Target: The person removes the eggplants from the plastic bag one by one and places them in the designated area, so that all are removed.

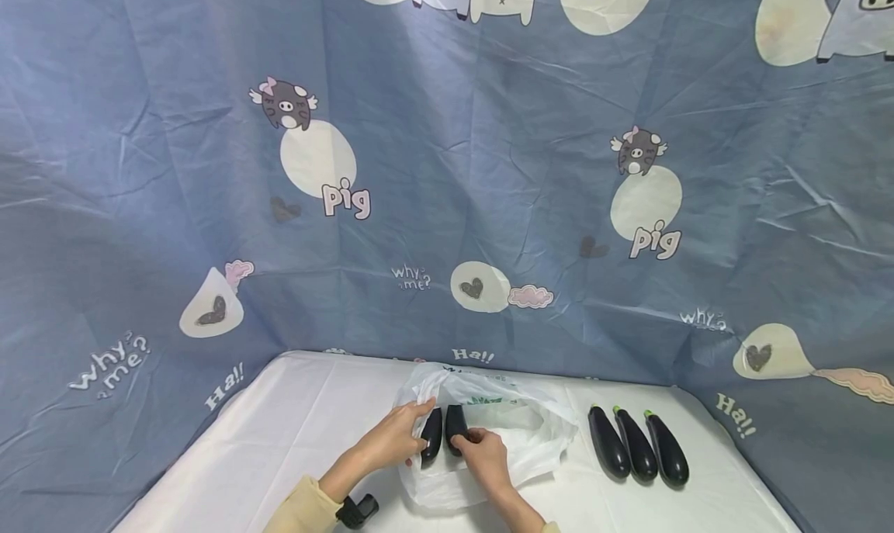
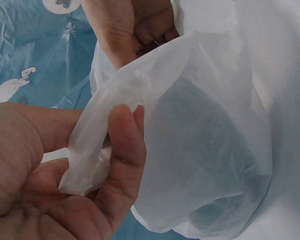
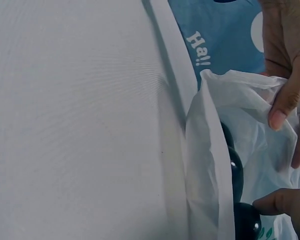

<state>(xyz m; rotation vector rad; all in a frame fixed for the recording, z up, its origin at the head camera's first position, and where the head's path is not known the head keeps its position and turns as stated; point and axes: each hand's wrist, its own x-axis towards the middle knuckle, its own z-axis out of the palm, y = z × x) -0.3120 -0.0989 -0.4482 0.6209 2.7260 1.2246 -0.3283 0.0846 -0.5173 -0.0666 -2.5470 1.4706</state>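
A white plastic bag (image 1: 541, 448) with green print lies with its mouth spread on the table. Inside it are dark eggplants; one eggplant (image 1: 432, 434) shows beside my left hand, and a second eggplant (image 1: 455, 424) is held by my right hand (image 1: 486, 457). In the right wrist view, my right thumb presses the end of an eggplant (image 3: 246, 222). My left hand (image 1: 396, 436) pinches the bag's edge at its left side. The left wrist view shows the film (image 2: 87, 150) between those fingers, with dark shapes behind the translucent plastic.
Three more eggplants lie side by side right of the bag, the middle eggplant (image 1: 635, 445) among them. The table (image 1: 293, 417) has a white cover. Behind it hangs a blue printed cloth (image 1: 433, 207). A black device (image 1: 358, 511) sits at the left wrist.
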